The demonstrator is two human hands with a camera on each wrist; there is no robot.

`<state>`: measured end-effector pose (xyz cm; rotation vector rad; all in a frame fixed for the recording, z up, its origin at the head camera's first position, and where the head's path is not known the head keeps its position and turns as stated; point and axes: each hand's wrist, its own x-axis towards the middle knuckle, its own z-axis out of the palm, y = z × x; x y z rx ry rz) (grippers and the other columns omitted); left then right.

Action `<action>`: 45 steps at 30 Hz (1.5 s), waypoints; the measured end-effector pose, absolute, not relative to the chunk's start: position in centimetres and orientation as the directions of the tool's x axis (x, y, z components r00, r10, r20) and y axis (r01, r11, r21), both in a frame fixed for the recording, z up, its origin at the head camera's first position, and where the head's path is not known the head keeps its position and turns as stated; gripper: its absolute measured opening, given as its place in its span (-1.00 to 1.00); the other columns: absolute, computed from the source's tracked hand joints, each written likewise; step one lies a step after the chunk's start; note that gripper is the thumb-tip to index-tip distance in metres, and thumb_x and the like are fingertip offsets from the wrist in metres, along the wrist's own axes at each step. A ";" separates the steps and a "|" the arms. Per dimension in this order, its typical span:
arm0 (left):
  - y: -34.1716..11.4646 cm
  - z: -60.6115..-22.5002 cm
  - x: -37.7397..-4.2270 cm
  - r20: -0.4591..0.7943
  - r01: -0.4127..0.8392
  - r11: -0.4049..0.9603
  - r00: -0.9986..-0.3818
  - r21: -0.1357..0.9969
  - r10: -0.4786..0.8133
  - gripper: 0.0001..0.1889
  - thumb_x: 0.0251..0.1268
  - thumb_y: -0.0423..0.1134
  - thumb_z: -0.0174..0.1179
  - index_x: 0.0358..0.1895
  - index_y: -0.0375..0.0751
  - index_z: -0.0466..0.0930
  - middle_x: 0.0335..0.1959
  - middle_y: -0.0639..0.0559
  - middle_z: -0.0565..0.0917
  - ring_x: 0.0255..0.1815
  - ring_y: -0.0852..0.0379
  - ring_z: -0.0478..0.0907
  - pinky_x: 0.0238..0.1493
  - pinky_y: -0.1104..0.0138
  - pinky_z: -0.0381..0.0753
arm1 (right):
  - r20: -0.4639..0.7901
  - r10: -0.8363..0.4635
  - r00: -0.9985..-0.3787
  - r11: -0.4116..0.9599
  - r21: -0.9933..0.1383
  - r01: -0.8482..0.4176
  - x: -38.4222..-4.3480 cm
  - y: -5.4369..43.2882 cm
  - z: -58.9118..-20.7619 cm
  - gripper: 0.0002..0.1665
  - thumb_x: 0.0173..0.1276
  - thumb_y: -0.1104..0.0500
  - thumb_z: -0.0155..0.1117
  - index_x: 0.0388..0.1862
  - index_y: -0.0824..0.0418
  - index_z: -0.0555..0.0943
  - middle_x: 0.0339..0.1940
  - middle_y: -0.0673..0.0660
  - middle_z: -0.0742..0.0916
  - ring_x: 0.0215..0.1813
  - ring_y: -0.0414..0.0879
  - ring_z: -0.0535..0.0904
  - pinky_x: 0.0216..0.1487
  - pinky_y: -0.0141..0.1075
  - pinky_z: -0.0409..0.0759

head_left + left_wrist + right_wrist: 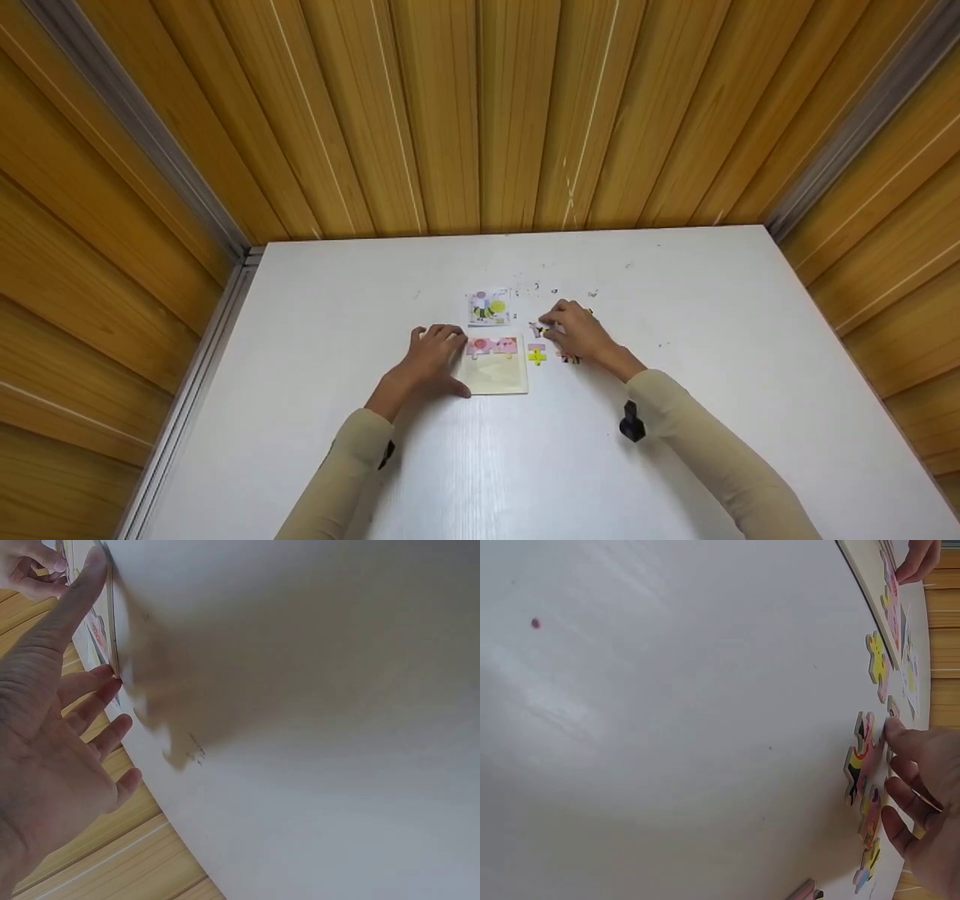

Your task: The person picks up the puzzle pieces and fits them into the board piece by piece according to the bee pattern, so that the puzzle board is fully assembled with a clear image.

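My left hand [433,358] spans the left edge of a shallow wooden puzzle tray [495,381], its thumb at the near corner and fingertips at the far one. Two pink puzzle pieces [492,346] lie along the tray's far side. My right hand [581,331] pinches a small puzzle piece [535,328] between thumb and forefinger, right of the tray. Closer to the tray lies a yellow-and-pink piece [536,355]. Under the right hand, a black-and-yellow striped piece [855,765] and other loose pieces [870,816] rest on the table, partly hidden in the head view.
A square picture card [489,307] with a bee and a yellow circle lies behind the tray. The white table [315,300] has small dark marks near the card. Wood-patterned walls [480,112] stand behind the table and at both sides.
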<state>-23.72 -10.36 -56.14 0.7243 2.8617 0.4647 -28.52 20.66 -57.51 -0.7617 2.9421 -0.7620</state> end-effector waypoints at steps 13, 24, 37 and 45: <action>-10.3 -56.5 -23.8 -0.071 0.449 0.828 -0.865 0.335 0.497 0.01 -0.20 0.18 0.65 0.37 -0.24 0.47 0.39 -0.13 0.49 0.48 -0.20 0.33 0.45 -0.28 0.16 | 0.136 -0.445 -0.885 0.795 -0.395 -0.461 -28.1 20.4 -57.7 -0.65 0.42 0.12 0.37 0.09 0.30 0.71 -0.04 0.19 0.72 0.04 0.10 0.59 0.08 0.05 0.57; -10.7 -56.4 -23.8 -0.055 0.461 0.828 -0.863 0.318 0.502 0.01 -0.22 0.18 0.65 0.35 -0.25 0.48 0.38 -0.16 0.49 0.46 -0.21 0.34 0.41 -0.30 0.19 | 0.189 -0.491 -0.850 0.748 -0.409 -0.523 -27.3 19.2 -57.1 -0.66 0.41 0.11 0.38 0.05 0.29 0.72 -0.15 0.16 0.73 -0.08 0.03 0.62 0.00 -0.05 0.61; -10.9 -56.6 -23.9 -0.055 0.453 0.823 -0.865 0.343 0.499 0.02 -0.22 0.19 0.65 0.36 -0.26 0.48 0.39 -0.17 0.49 0.46 -0.21 0.34 0.43 -0.30 0.18 | 0.194 -0.523 -0.830 0.693 -0.470 -0.546 -25.7 17.3 -57.0 -0.67 0.40 0.11 0.39 0.06 0.23 0.72 -0.12 0.12 0.75 -0.07 -0.02 0.66 -0.02 -0.12 0.66; -10.8 -56.6 -24.0 -0.050 0.464 0.819 -0.860 0.337 0.507 0.03 -0.23 0.19 0.65 0.36 -0.27 0.47 0.39 -0.18 0.49 0.46 -0.22 0.34 0.42 -0.31 0.18 | 0.214 -0.553 -0.805 0.655 -0.485 -0.579 -24.9 16.2 -57.0 -0.66 0.39 0.11 0.39 0.06 0.25 0.72 -0.16 0.13 0.73 -0.11 -0.02 0.65 -0.06 -0.15 0.66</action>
